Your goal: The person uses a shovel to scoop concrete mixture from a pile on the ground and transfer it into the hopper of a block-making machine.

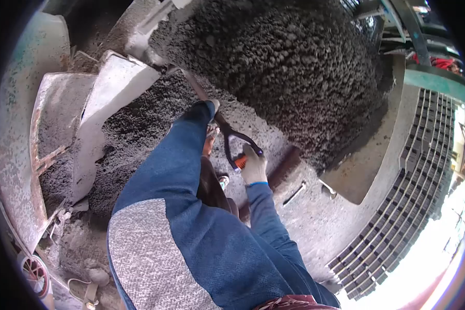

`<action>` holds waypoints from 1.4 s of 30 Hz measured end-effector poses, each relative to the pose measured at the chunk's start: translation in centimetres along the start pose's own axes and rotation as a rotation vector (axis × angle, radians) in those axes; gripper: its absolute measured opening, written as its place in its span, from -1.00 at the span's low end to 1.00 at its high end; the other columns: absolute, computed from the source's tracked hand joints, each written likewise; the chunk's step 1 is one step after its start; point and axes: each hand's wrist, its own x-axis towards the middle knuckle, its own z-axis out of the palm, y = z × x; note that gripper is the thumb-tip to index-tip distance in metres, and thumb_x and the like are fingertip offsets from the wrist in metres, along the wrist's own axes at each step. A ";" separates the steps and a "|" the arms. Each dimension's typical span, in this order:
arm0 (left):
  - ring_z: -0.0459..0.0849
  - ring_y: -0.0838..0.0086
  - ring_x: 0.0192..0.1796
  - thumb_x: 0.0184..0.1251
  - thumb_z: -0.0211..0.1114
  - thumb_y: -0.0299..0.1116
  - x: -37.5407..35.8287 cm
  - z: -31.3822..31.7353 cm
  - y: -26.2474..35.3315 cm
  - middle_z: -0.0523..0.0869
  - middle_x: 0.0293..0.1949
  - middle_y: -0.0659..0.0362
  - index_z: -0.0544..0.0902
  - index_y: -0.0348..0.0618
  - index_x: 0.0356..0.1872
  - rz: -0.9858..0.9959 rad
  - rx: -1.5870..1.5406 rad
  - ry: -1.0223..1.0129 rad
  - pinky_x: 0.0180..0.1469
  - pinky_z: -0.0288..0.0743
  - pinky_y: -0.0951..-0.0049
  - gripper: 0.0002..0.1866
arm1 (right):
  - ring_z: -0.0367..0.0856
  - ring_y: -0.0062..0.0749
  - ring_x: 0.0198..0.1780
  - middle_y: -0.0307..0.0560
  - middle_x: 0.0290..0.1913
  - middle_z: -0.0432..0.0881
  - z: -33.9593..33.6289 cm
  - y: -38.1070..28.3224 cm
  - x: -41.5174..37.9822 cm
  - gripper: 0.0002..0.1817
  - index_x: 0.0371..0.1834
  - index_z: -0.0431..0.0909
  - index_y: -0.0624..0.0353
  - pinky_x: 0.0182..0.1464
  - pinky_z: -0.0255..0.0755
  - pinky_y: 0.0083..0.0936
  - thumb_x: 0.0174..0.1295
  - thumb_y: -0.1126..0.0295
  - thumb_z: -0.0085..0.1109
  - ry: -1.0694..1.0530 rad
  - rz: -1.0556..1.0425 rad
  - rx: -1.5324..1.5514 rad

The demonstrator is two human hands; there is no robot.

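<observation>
I hold a shovel (pixel 221 122) with a dark shaft and a Y-shaped top that ends in an orange grip. My right hand (pixel 254 166), in a pale glove, is closed around this grip. Farther along the shaft my left hand (pixel 213 106) is wrapped round it, partly covered by the blue sleeve. The shaft slants up and left to the edge of a large heap of dark, crumbly wet mix (pixel 274 67). I cannot make out the blade there. More loose dark mix (pixel 134 121) lies left of the shaft.
Bent, rusty metal plates (pixel 113 85) stand at the left. A metal sheet (pixel 369 165) borders the heap on the right. Beyond it, rows of dark blocks (pixel 423 139) lie between pale strips. My foot (pixel 223 181) is on the dusty floor, and a short rod (pixel 294 194) lies nearby.
</observation>
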 end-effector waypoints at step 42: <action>0.60 0.07 -0.44 0.35 0.30 -0.15 -25.4 19.3 -61.2 0.53 -0.49 0.10 0.49 -0.05 -0.31 -0.747 0.125 -0.376 -0.07 0.57 -0.24 -0.76 | 0.54 -0.42 -0.56 -0.13 -0.47 0.57 10.3 26.7 -61.4 -0.86 -0.25 0.52 0.23 -0.60 0.42 -0.45 0.14 0.53 0.23 1.366 1.188 0.889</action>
